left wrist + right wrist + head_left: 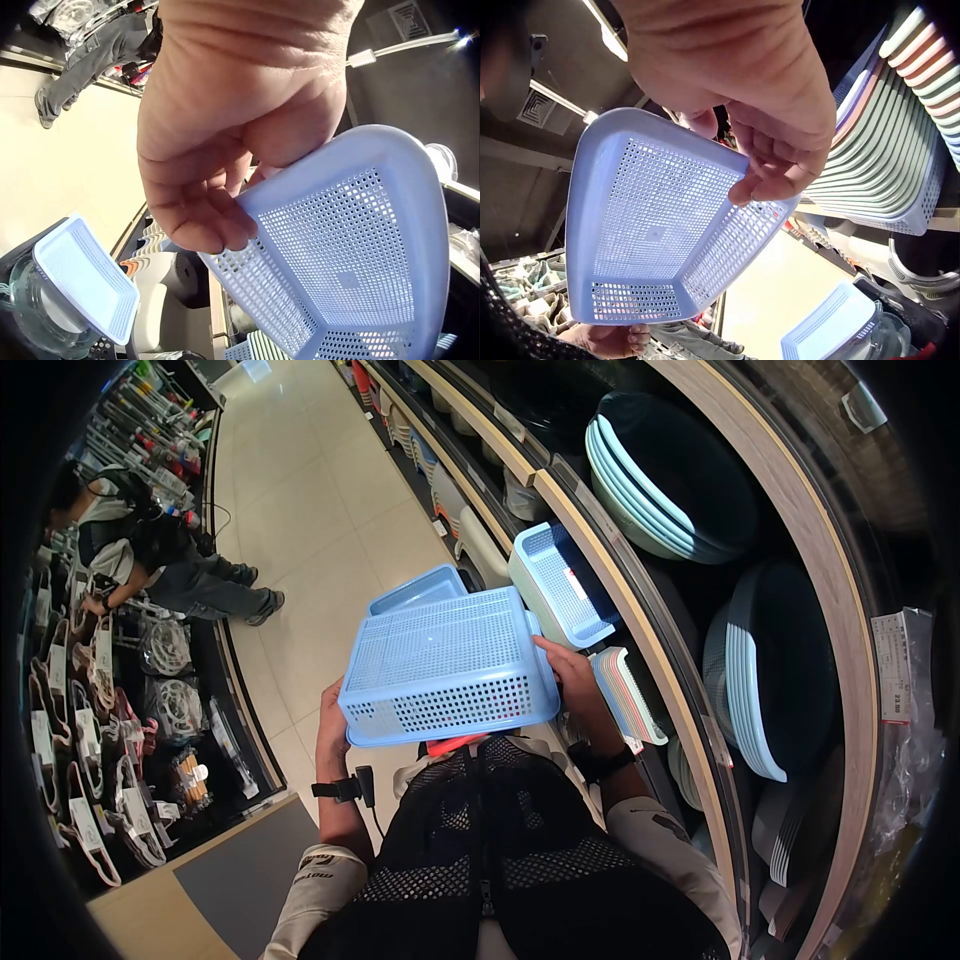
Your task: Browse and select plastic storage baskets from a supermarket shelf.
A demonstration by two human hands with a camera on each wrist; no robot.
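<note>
A light blue plastic basket (435,650) with perforated sides and base is held in front of the body, its base facing up in the head view. My left hand (333,720) grips its rim at one end; in the left wrist view the fingers (196,225) curl over the edge. On the opposite end, my right hand (568,668) pinches the rim, fingertips (759,187) against the perforated wall. Both wrist views look into the basket's hollow inside. Beyond it lies a second light blue basket (418,590), resting over a clear round container (46,300) in the left wrist view.
Shelves on the right hold nested blue baskets (565,585), stacked multicoloured baskets (628,695) and pale basins (640,490). A tiled aisle (300,510) runs ahead. A person (170,550) stands by the left racks, where hangers (90,830) and other packaged goods hang.
</note>
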